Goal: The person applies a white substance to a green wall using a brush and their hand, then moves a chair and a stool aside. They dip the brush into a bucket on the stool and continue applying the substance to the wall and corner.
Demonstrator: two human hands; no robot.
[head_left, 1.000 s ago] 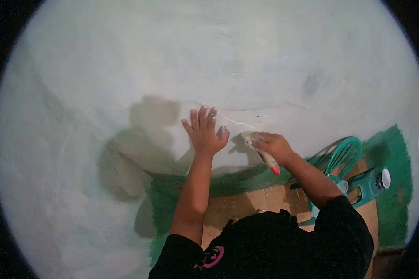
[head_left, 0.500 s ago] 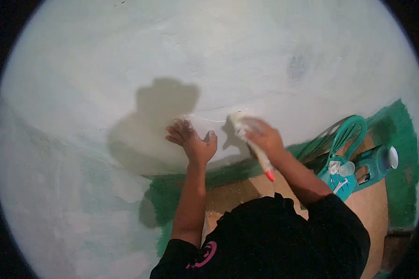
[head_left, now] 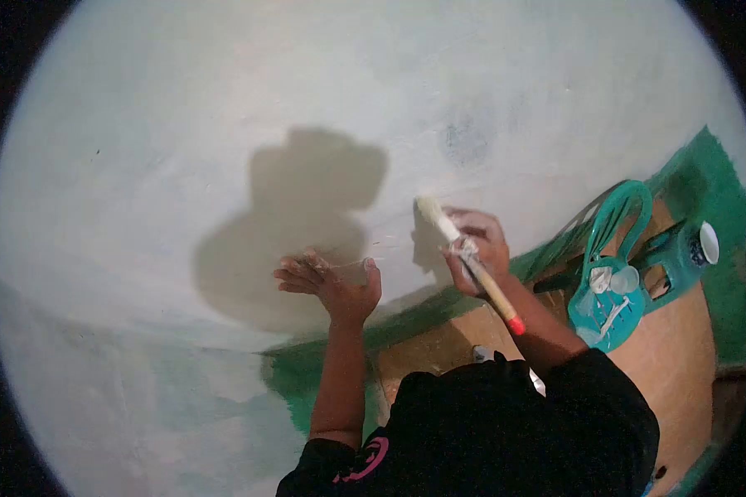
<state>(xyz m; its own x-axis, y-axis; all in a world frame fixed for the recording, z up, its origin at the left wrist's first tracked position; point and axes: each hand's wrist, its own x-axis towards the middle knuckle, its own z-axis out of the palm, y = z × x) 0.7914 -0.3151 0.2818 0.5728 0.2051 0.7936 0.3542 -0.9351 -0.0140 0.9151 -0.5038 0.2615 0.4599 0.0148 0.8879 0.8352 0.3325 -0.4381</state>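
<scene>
My right hand [head_left: 479, 248] grips a paintbrush [head_left: 496, 296] by its wooden handle, which ends in a red tip. The pale bristles point up and left and meet the whitish wall [head_left: 539, 99], or come very near it. White paint smears the fingers and the part of the brush near them. My left hand [head_left: 331, 286] is held with its fingers spread, at or close to the wall, and has white smears on the fingertips. A thin white strand or line runs just right of its fingers. Shadows of my head and the brush fall on the wall.
A green plastic chair [head_left: 584, 319] stands at the right with a clear cup [head_left: 624, 280], a crumpled white piece and white sticks on its seat. Beside it is a teal stool [head_left: 680, 273] with a white-rimmed container [head_left: 709, 243]. Dark green paint [head_left: 709, 182] covers the lower wall; the floor [head_left: 671, 373] is tan.
My view has shifted slightly. The right hand has turned the brush, so its handle now slants further right. My left hand has moved down and left, its fingers tipping further left.
</scene>
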